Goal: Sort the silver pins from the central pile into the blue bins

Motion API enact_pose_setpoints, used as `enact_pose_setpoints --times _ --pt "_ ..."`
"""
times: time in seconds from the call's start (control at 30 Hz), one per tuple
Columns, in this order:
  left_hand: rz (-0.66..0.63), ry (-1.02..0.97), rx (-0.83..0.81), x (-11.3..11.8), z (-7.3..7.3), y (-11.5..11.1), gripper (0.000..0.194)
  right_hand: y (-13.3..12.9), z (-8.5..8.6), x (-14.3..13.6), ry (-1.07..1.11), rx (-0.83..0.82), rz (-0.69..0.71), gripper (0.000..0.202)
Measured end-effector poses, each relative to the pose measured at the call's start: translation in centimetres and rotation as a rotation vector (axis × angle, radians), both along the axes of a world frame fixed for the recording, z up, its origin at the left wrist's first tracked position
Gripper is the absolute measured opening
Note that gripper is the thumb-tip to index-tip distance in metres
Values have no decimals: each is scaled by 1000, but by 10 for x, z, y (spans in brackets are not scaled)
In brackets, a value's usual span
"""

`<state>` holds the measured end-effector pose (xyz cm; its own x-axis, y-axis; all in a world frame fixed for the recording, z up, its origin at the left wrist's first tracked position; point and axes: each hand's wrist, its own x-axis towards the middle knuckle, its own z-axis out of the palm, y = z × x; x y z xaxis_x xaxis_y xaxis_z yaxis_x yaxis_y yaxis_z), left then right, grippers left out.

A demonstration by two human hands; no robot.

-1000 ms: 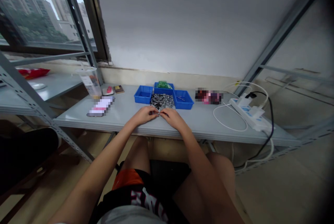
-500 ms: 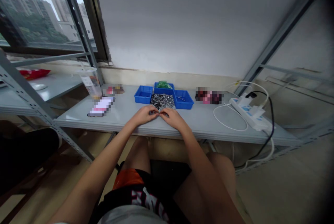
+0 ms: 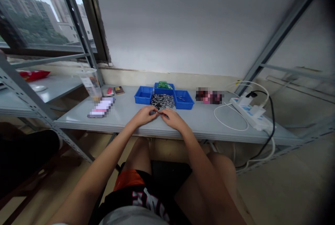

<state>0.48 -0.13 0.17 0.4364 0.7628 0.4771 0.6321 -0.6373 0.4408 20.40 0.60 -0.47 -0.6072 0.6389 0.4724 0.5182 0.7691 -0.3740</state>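
You're apparently working a tiny part [image 3: 157, 112] between left hand [image 3: 144, 115] and right hand [image 3: 172, 117], both pinched on it at the pile's [image 3: 163, 101] six o'clock; next seems to call for steady control.

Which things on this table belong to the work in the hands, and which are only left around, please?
Probably for the work:
- small held piece
- pile of metal pieces
- three blue trays

Probably just lying about:
- phone
- plastic cup
- power strip
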Motion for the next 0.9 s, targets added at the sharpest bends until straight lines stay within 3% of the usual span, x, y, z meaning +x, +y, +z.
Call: enact_pose_setpoints --times 0.23,0.4,0.7,0.9 --pt "85 30 -38 -1 -4 4 15 -4 4 1 146 -115 -99 30" --pt "57 54 -29 -2 -4 5 16 -1 3 1 83 -43 -85 17" --pt "50 33 -37 -2 -6 6 19 5 -2 1 38 -32 -99 13" --pt "78 7 -25 -2 -6 7 23 3 0 3 27 -8 -278 16"
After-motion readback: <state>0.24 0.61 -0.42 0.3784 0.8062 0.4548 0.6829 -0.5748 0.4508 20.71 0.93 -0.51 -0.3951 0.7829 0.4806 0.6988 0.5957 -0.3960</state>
